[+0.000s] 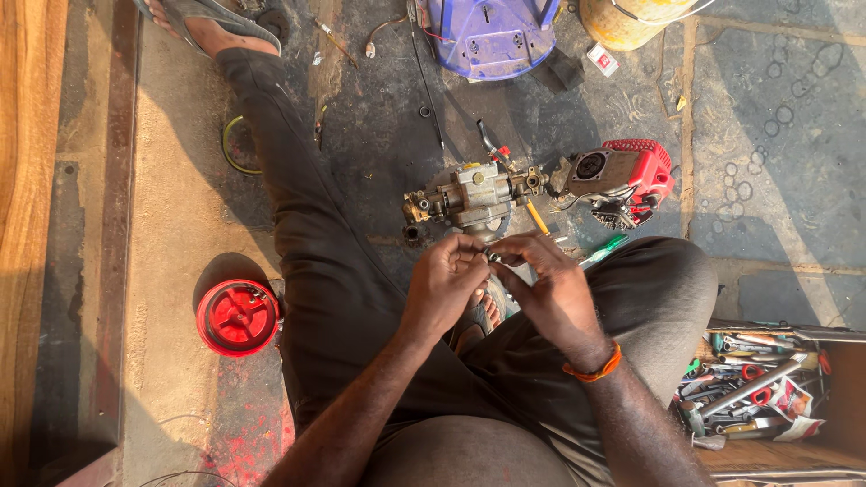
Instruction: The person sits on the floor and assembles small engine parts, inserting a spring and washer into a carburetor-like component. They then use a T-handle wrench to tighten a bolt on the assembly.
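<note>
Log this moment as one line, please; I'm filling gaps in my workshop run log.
left hand: pinching small part | right hand: on same part | metal pump assembly: on floor ahead | red engine: beside it

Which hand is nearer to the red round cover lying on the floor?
The left hand. It sits above the dark trouser leg, on the red round cover's side; the right hand is farther off, beyond the left one.

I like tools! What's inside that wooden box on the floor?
The wooden box holds piled tools: screwdrivers, pliers with red handles, metal bars. Whatever lies beneath the pile is covered.
</note>
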The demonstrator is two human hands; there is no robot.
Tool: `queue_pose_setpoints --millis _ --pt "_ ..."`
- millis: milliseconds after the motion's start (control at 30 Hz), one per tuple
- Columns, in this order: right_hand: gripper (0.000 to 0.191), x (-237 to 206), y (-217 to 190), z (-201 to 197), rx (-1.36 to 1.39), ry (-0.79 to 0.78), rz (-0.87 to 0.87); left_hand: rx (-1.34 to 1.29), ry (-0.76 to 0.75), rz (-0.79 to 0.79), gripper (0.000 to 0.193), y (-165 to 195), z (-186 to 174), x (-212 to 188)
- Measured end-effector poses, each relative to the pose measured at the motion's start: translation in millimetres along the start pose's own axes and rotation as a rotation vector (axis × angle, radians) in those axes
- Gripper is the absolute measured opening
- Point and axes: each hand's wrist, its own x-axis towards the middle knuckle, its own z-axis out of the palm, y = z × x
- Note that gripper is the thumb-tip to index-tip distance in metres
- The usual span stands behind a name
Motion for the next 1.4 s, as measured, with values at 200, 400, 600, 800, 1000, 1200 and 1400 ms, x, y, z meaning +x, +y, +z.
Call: queue_pose_setpoints --millis 200,400,600,800,1000,1200,1400 --pt "0.037 -2.7 -9.6 6.5 -0.267 -0.061 -0.015 0.128 0.071 0.111 0.017 -1.6 1.4 -3.8" --pt "0.041 -5.6 -17.3 10.9 -0.308 -0.065 0.025 0.174 0.115 0.096 0.014 3.5 3.2 -8.1" --pt "0.039 -6.4 -15.8 13.1 -0.163 0.000 0.221 0.132 0.089 0.046 0.014 8.2 5.5 -12.8" --pt "0.030 -0.9 -0.9 14.4 0.137 0.067 0.175 0.111 0.132 0.216 0.014 3.4 14.0 -12.7" --pt "0.032 -3.2 -3.2 12.4 -0.042 0.024 0.186 -0.068 0.035 0.147 0.013 -1.8 6.0 -4.6" --pt "0.048 -2.9 -7.0 10.3 -0.178 -0.052 0.035 -0.292 -0.058 -0.108 0.015 1.4 -3.8 -0.9" --pt "0.039 0.8 -1.6 4.3 -0.086 -0.070 0.081 -0.354 -0.085 -0.153 0.013 -0.7 0.0 3.1"
